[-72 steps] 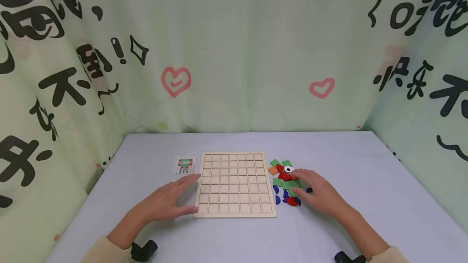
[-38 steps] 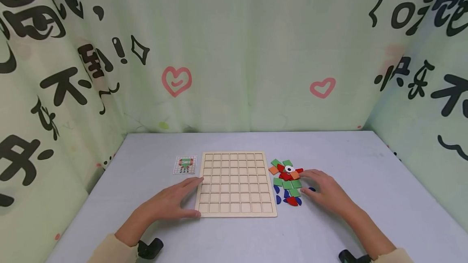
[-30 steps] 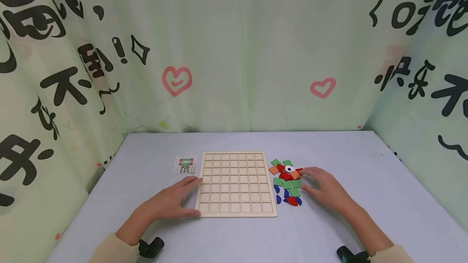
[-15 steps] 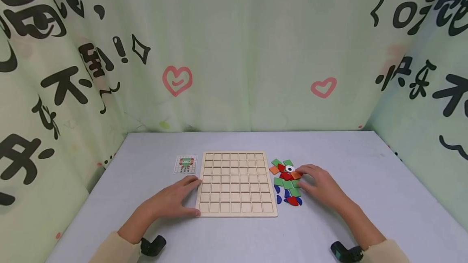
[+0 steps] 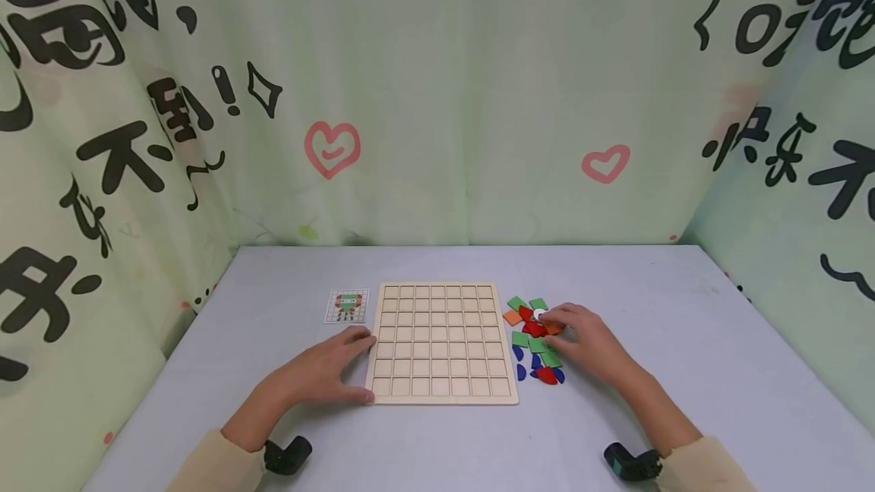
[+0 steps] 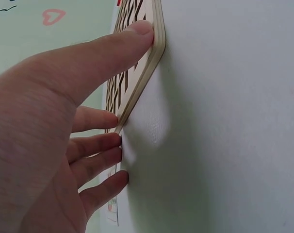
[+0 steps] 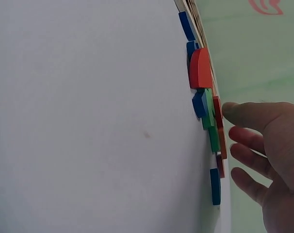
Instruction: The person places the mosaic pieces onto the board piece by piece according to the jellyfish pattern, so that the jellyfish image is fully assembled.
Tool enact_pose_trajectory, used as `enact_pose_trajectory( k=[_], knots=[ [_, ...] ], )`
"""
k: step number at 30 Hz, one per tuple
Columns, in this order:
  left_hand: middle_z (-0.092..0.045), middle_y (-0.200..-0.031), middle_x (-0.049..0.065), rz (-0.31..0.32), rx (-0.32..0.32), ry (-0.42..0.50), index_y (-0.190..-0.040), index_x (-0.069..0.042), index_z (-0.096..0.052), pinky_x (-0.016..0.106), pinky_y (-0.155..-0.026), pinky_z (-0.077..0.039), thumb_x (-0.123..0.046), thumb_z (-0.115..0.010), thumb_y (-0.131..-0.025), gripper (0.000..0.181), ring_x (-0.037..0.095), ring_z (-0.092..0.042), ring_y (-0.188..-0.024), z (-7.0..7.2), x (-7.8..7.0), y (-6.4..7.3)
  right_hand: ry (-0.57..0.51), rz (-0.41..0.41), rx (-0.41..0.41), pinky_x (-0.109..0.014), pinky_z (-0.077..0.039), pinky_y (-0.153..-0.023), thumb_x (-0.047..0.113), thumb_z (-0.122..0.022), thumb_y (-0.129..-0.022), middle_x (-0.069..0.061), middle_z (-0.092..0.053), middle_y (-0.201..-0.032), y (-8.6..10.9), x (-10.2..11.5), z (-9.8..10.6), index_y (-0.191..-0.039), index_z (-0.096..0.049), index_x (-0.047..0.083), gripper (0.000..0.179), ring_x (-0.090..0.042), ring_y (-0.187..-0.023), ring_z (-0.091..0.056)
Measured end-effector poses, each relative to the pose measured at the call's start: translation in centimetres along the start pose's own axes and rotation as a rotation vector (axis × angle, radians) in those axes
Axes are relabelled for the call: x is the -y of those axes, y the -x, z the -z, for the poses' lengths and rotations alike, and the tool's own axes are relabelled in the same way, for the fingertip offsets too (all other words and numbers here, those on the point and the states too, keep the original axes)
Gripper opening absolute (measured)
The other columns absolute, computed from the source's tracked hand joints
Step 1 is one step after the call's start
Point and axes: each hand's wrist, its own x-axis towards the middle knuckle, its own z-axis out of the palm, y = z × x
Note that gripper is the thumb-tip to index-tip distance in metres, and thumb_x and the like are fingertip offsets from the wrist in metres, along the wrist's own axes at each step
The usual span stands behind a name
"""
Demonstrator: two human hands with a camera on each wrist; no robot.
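Note:
My left hand lies at the left edge of a pale wooden grid board, its thumb touching the near left corner in the left wrist view and its fingers spread apart. Just right of the board is a loose pile of coloured pieces: green squares, a red rounded piece, blue rounded pieces and an orange square. Over the right side of this pile hovers my right hand, thumb and fingers apart, with nothing seen between them. It partly covers a white eye piece.
A small card with a gridded robot-like figure lies left of the board's far corner. Pale curtains with lettering and hearts surround the white table. In the right wrist view, a blue piece sits apart from the others.
My right hand first drew back to the right of the pile, then moved left over it again, covering part of the eye piece. My left hand has hardly moved.

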Motion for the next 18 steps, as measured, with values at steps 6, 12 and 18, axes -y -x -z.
enact_pose_trajectory(
  k=[6, 12, 18],
  knots=[
    [-0.041, -0.147, 0.009, -0.009, -0.012, 0.007, -0.143, -0.009, -0.046, 0.049, -0.103, -0.045, -0.053, -0.076, -0.076, 0.085, 0.030, -0.047, -0.131, 0.03, 0.02, 0.01, -0.001, 0.008, 0.006, -0.044, -0.057, -0.084, 0.012, -0.075, -0.082, -0.010, -0.064, -0.107, -0.40, 0.28, -0.30, -0.112, -0.072, 0.010, 0.030, -0.026, -0.100, -0.059],
    [-0.042, -0.146, 0.010, -0.008, -0.013, 0.015, -0.143, -0.009, -0.046, 0.049, -0.104, -0.044, -0.053, -0.077, -0.075, 0.087, 0.031, -0.047, -0.131, 0.02, 0.00, 0.02, 0.010, -0.004, 0.019, -0.043, -0.057, -0.084, 0.013, -0.075, -0.083, -0.010, -0.064, -0.106, -0.69, 0.61, -0.56, -0.111, -0.072, 0.011, 0.028, -0.026, -0.099, -0.056],
    [-0.043, -0.144, 0.010, -0.017, -0.007, 0.026, -0.143, -0.009, -0.046, 0.050, -0.103, -0.045, -0.052, -0.078, -0.074, 0.087, 0.031, -0.048, -0.129, 0.06, 0.14, -0.04, -0.005, -0.022, 0.036, -0.042, -0.057, -0.083, 0.013, -0.075, -0.083, -0.011, -0.063, -0.107, -0.95, 0.80, -0.78, -0.113, -0.072, 0.011, 0.030, -0.026, -0.099, -0.056]
  ],
)
